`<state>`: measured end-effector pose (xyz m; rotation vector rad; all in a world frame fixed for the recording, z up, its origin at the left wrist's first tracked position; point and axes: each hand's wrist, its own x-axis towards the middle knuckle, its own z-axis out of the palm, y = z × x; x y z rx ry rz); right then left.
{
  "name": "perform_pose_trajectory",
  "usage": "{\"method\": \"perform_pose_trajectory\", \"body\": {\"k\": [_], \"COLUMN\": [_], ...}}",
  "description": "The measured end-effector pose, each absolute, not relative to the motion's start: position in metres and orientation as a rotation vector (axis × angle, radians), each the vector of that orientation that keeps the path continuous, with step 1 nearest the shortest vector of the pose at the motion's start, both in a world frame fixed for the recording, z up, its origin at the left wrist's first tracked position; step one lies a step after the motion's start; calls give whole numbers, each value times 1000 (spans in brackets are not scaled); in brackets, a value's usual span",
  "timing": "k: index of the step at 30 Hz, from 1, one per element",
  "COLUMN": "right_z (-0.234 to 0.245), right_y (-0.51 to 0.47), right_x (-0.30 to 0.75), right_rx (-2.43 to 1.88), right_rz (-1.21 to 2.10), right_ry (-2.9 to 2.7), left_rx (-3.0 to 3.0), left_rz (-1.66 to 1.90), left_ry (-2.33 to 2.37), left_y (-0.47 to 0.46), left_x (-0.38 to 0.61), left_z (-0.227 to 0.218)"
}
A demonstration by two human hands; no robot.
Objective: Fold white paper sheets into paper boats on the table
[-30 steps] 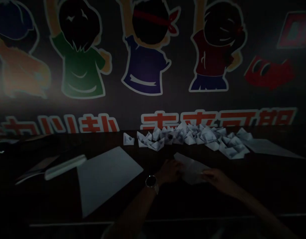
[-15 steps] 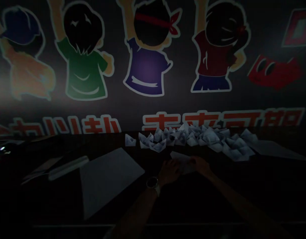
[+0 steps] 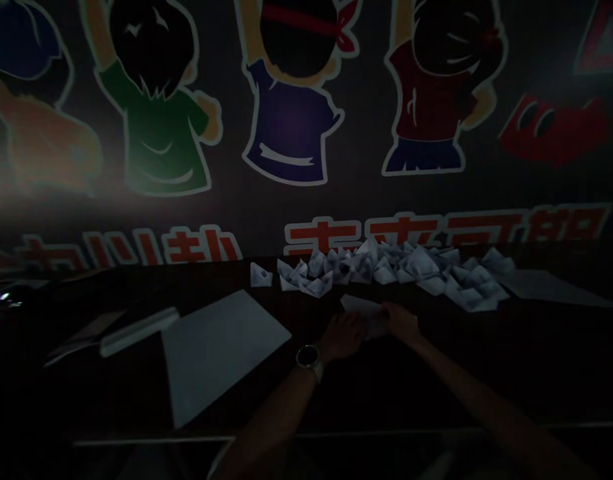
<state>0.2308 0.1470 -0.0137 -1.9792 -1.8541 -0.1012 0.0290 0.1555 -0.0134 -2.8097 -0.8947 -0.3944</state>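
Head view: the left hand (image 3: pixel 341 337), with a wristwatch (image 3: pixel 309 357), and the right hand (image 3: pixel 399 321) sit close together on a folded white paper sheet (image 3: pixel 362 310), their grip too dim to tell. It lies on a dark table (image 3: pixel 546 360), just below a heap of paper boats (image 3: pixel 386 267), with a flat paper sheet (image 3: pixel 221 353) to the left.

A dark wall (image 3: pixel 356 200) filled the upper part of the frame, painted with a row of cartoon children seen from behind, arms raised: an orange-clad figure (image 3: pixel 46 143) at the far left, then a green shirt (image 3: pixel 161 140), a blue shirt (image 3: pixel 289 127) and a red shirt (image 3: pixel 426 100). A red shape (image 3: pixel 551 130) sat toward the right. Large red lettering (image 3: pixel 436 233) ran along the wall's foot, cut off by a dark tabletop (image 3: pixel 86 393) below. The light was dim, with a soft pale glow across the wall's left side.
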Motion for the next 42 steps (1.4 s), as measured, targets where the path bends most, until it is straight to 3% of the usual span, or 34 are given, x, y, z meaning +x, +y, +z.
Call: {"method": "perform_pose_trajectory", "body": {"k": [33, 42], "right_z": [-16, -12], "right_y": [148, 129], "right_x": [228, 205], "right_rx": [-2084, -1852], "right_rz": [-207, -704], "right_ry": [-1836, -1971], "left_rx": [-2699, -2743], "left_rz": [-370, -303], "left_ry": [-921, -898], "left_y": [154, 154], "left_x": [37, 37], "left_z": [-23, -17]}}
